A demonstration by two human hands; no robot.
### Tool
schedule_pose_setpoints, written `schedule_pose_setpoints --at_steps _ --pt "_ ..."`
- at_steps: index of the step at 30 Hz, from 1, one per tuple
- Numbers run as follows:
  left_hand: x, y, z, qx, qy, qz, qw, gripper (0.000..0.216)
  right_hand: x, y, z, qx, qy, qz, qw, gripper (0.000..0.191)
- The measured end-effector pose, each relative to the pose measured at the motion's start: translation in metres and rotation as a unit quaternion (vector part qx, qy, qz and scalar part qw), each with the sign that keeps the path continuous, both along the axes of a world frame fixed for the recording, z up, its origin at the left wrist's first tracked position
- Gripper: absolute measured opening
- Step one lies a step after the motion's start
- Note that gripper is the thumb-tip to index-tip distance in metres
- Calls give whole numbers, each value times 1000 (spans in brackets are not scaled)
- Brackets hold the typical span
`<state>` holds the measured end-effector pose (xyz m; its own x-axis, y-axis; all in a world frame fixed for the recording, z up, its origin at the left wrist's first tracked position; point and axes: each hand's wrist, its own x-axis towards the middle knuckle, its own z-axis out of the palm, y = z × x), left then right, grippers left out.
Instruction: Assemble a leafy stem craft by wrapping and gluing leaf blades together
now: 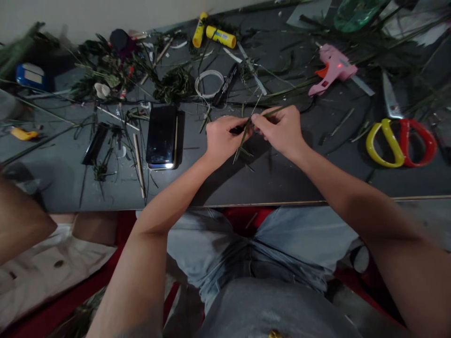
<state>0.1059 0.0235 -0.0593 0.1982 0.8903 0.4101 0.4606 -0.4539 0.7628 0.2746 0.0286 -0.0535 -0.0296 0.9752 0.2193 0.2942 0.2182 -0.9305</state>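
Note:
Both of my hands meet over the middle of the dark table [268,178]. My left hand [222,139] is closed in a pinch on a thin green leaf strip [243,138] that hangs down from between the fingers. My right hand [280,130] is closed too, pinching the same strip, whose upper end [278,111] sticks out to the right above its knuckles. A small dark piece shows between the two thumbs; I cannot make out what it is.
A phone [161,136] lies left of my hands. A pink glue gun [331,69], yellow glue sticks [221,36], a white tape ring [209,83], yellow and red scissors [401,143] and scattered greenery [116,70] cover the table. Another person's arm [21,220] shows at left.

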Motion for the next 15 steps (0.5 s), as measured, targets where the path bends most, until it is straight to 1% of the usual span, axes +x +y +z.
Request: schedule_pose_setpoints --at_steps 2,4,6,8,10,12,15 --pt "0 2 -5 23 21 13 999 10 -2 0 2 -35 20 -5 999 47" --pt "0 3 -10 37 37 19 998 10 -4 0 6 -101 54 -16 993 50" --pt "1 4 -14 48 45 20 998 11 -5 1 12 -180 97 -19 979 52" --pt "2 4 -16 56 50 22 997 12 -5 1 17 -224 132 -18 965 53" --pt "2 2 -16 64 59 21 996 13 -5 0 20 -227 136 -13 964 56" --pt "2 -1 -16 70 72 18 995 17 -4 -1 20 -211 121 -5 970 58" --pt "2 -3 -16 88 87 20 992 20 -5 -4 21 -208 113 -7 971 54"
